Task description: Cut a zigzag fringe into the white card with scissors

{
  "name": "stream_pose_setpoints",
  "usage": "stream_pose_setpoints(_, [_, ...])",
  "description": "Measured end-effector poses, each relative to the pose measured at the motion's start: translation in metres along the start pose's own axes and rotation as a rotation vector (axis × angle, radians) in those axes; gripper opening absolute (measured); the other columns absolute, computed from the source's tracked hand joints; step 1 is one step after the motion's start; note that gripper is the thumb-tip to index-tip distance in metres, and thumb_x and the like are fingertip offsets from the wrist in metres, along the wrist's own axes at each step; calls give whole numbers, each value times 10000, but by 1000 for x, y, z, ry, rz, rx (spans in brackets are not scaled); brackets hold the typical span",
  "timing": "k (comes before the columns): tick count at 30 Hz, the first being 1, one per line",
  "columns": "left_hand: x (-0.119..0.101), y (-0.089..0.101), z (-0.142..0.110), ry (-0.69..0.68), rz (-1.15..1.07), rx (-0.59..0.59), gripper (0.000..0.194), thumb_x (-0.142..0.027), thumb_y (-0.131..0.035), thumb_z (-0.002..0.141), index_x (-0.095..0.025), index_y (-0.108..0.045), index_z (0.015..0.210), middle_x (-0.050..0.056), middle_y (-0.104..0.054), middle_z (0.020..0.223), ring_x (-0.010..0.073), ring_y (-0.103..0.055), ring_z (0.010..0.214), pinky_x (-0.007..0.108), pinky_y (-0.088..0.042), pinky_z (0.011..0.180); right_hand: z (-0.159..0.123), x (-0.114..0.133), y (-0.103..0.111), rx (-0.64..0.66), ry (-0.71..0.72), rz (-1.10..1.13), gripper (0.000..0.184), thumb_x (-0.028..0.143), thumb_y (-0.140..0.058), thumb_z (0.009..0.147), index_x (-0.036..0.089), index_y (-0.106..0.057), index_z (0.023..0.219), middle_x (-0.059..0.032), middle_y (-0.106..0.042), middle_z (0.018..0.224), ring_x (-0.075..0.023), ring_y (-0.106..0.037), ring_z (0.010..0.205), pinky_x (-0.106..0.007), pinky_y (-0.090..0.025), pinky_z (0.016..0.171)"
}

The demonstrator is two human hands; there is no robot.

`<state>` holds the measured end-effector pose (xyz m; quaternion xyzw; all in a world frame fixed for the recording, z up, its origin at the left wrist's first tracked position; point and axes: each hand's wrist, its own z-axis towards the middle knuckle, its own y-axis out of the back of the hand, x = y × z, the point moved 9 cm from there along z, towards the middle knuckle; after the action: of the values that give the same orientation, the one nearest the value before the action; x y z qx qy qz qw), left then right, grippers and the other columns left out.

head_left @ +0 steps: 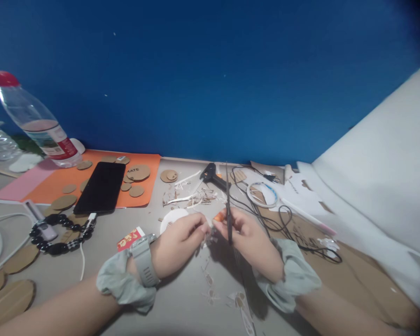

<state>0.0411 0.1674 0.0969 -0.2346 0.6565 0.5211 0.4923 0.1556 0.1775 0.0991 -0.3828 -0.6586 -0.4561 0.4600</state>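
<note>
My left hand [182,238] is closed in a pinch low over the table, fingertips together near small pale scraps; what it pinches is too small to name. Just to its right, my right hand [243,235] grips a slim dark pointed tool [228,205] that stands nearly upright, tip away from me. Whether the tool is tweezers or closed scissors cannot be told. An orange patch shows by the right fingertips. Partly behind my left hand lies a white disc [171,218]. Small paper and cardboard offcuts [210,294] are scattered below my hands.
Beyond my hands lie a black glue gun [212,175], white strips [185,199], a tape roll [262,195] and a dark cable [283,228]. Leftward are a phone [101,186], cardboard discs [63,202], a bead bracelet [54,249] and a bottle [44,126]. A blue wall [210,84] stands behind.
</note>
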Motion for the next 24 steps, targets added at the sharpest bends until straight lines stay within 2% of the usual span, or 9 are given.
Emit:
stream_pose_setpoints(10, [-2, 3, 0, 1, -12, -38, 214, -235, -368, 909, -206, -475, 726, -32, -510, 703, 132, -492, 700, 252, -385, 704, 1, 3, 0, -9, 8, 0, 59, 233, -569, 813, 189, -534, 796, 45, -516, 676, -120, -483, 608, -238, -385, 543])
stream_pose_setpoints(24, [-4, 1, 2, -9, 23, 6, 192, -242, -417, 897, -193, -536, 754, -24, -562, 725, 138, -521, 707, 268, -406, 701, 2, 0, 2, -8, 23, -45, 95, 252, -559, 840, 187, -527, 778, 49, -507, 673, -112, -470, 614, -240, -382, 556])
